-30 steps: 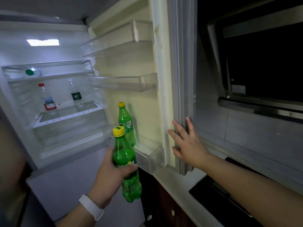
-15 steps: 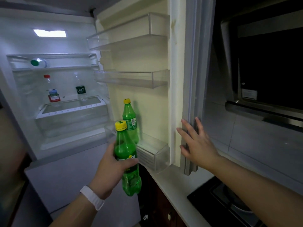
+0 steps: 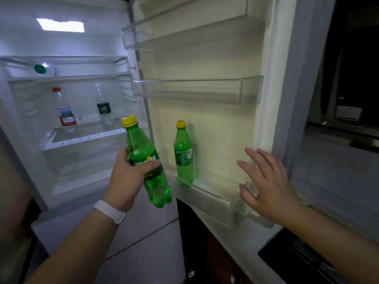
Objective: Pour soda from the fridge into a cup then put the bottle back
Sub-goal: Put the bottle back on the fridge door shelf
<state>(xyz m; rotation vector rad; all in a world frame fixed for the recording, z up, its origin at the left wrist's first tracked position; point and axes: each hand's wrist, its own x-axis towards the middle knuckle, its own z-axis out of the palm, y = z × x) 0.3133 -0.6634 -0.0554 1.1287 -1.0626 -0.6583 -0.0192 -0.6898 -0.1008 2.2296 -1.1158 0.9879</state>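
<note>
Our left hand [image 3: 126, 181] grasps the soda bottle [image 3: 147, 160], its long axis tilted, yellow cap up and leaning left; our right hand [image 3: 268, 187], fingers spread and released, hovers by the fridge door [image 3: 205, 124].

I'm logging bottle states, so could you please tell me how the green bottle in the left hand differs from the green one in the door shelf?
The held bottle is tilted, gripped by the left hand outside the fridge; the door-shelf bottle stands upright, untouched. Both are green with yellow caps on.
</note>
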